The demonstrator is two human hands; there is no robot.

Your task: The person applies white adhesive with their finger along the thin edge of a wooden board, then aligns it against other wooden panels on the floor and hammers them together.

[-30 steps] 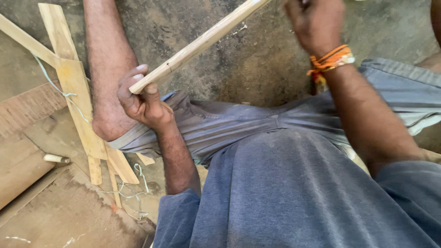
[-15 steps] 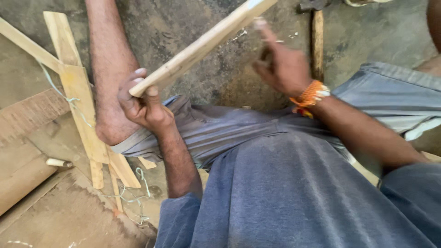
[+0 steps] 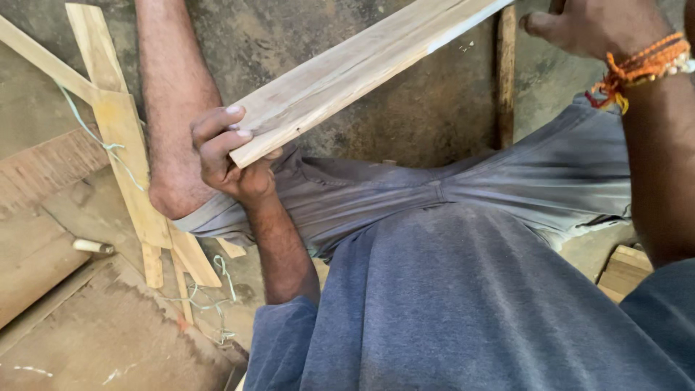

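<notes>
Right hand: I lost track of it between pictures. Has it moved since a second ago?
Yes. The right hand swung toward the plank, then back out to the upper right corner.

No packages, labels, signs or screens appear in this view. Nothing here bears a printed or written surface or a display of any kind.
</notes>
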